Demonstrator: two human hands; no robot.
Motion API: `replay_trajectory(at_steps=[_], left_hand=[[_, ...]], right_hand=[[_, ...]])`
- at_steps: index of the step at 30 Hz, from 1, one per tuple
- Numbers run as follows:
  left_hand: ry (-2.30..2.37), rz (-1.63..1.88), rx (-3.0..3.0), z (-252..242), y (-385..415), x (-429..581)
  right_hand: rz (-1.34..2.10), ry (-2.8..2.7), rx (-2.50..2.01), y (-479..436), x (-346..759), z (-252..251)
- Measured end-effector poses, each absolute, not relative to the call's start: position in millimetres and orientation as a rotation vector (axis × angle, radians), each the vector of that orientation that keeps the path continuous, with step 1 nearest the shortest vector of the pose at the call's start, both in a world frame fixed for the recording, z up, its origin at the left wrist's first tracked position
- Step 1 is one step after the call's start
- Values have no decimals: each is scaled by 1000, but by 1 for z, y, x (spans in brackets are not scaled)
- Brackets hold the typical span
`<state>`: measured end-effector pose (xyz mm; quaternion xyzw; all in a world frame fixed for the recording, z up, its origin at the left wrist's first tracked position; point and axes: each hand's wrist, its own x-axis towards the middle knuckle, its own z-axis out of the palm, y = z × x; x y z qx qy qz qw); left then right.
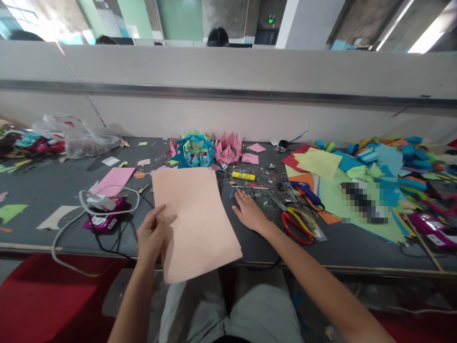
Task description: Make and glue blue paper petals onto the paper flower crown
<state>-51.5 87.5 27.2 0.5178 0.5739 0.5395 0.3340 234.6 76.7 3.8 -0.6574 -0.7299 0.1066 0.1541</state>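
Observation:
My left hand [152, 233] pinches the left edge of a peach-coloured sheet of paper [196, 224], whose lower end hangs past the table's front edge above my lap. To the right of the sheet, my right hand [250, 212] lies on the dark table top with its fingers stretched out, apart from the paper. Small blue paper scraps are by its fingertips. A yellow glue stick [243, 176] lies just beyond them. Scissors with red and yellow handles [298, 227] rest to the right of my right forearm.
Folded paper crowns, one blue [194, 151] and one pink [228, 148], stand behind the sheet. A blue glue gun [305, 191] and stacked coloured paper [319, 163] are at right. Purple power strips [107, 215] with cables sit at both sides. A plastic bag [80, 138] lies far left.

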Motion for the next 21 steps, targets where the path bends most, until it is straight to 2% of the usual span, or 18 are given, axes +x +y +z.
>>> replay_trajectory(at_steps=[6,14,21], left_hand=[[1467,1511,1056,33,82,-51],[1416,1578,912,32,86,-51],[1396,1614,799,40,84,-45]], right_hand=[[344,-2236,-1580,80,221,19],[-5,-1810,-2054,35,281,6],[-135,-1828,-2052,27,286,-12]])
